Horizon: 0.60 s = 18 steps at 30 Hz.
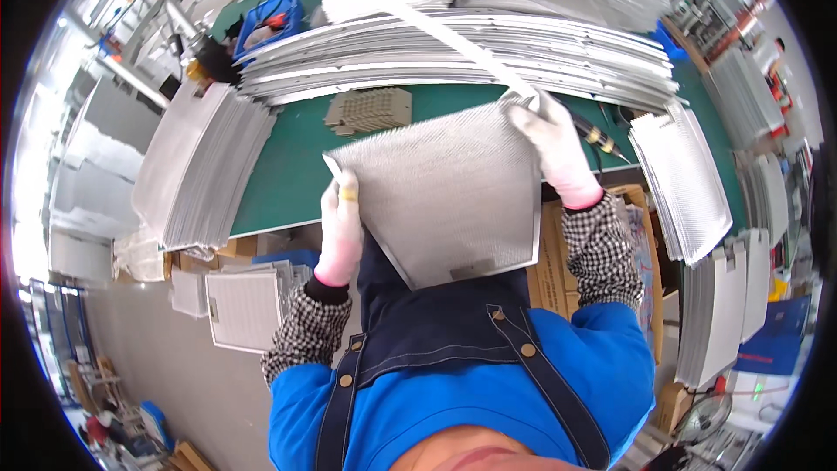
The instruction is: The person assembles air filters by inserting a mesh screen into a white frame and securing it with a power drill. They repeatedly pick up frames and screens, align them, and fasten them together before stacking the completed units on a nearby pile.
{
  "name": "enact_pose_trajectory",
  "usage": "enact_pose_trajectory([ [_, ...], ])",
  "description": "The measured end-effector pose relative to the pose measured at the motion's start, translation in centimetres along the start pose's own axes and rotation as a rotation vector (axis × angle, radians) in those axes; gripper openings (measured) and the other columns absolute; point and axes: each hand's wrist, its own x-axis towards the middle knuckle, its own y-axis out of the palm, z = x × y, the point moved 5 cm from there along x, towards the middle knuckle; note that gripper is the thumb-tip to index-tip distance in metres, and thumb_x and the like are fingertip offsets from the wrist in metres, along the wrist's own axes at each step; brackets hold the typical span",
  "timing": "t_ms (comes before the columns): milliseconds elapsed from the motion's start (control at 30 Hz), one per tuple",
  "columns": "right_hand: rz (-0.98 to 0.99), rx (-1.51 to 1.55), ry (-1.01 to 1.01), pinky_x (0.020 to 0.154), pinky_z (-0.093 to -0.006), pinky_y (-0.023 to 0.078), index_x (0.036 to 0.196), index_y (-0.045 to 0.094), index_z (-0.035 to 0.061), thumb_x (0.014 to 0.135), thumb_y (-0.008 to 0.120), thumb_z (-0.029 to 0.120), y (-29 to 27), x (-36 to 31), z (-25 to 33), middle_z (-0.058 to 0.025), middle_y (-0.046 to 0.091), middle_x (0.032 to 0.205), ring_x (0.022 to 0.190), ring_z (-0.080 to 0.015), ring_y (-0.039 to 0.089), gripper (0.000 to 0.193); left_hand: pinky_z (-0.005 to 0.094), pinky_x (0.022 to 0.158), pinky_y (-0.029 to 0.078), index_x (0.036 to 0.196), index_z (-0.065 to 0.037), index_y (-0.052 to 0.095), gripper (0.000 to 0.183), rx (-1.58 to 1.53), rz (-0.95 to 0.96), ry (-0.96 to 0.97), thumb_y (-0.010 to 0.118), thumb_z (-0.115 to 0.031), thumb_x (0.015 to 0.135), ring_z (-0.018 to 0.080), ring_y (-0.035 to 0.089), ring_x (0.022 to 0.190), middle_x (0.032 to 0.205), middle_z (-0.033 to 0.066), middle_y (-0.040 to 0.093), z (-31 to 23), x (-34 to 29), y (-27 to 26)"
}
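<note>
Had the mesh filter panel up in both hands, tilted, held over the near edge of the green table and in front of my chest. Panel is a flat metal mesh sheet in a thin metal frame, roughly trapezoid, narrow end toward me.

Left hand, white glove, was clamped on the panel's left edge near the far-left corner, thumb on top of the mesh. Right hand, white glove too, gripped the far-right corner, fingers curled over the frame. Both hands closed on the panel; it touched nothing else that I could see.

Around it:
- big layered stack of the same panels across the far side of the table, fanned out
- another leaning stack on the left end of the table
- more stacks on the right, beside the table
- small pile of perforated brownish pieces on the green surface, just beyond the panel, apart from it
- screwdriver with dark handle lay just right of my right hand
- blue crate at the far-left corner
- one framed panel down by the floor on my left
</note>
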Motion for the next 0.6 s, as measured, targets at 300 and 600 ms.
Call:
enact_pose_trajectory([
  [300,0.296,-0.195,0.012,0.067,-0.0242,0.042,0.099,0.063,-0.0005,0.092,0.069,0.022,5.9,3.3,-1.6,0.0018,0.054,0.077,0.072,-0.0070,0.047,0.024,0.0438,0.102,0.045,0.127,-0.007,0.059,0.059,1.029,0.139,1.292,0.082,-0.022,0.075,0.0323,0.059,0.119,0.124,0.0134,0.064,-20.7,2.2,8.0],
  [600,0.477,-0.371,-0.003,0.076,-0.0275,0.049,0.113,0.063,-0.0003,0.091,0.068,0.015,7.9,3.7,0.5,-0.0030,0.066,0.089,0.081,-0.0097,0.059,0.027,0.0406,0.073,0.051,0.102,-0.001,0.061,0.028,0.861,0.636,0.504,0.072,-0.022,0.088,0.0366,0.065,0.082,0.089,0.0177,0.066,-13.8,5.2,8.1],
])
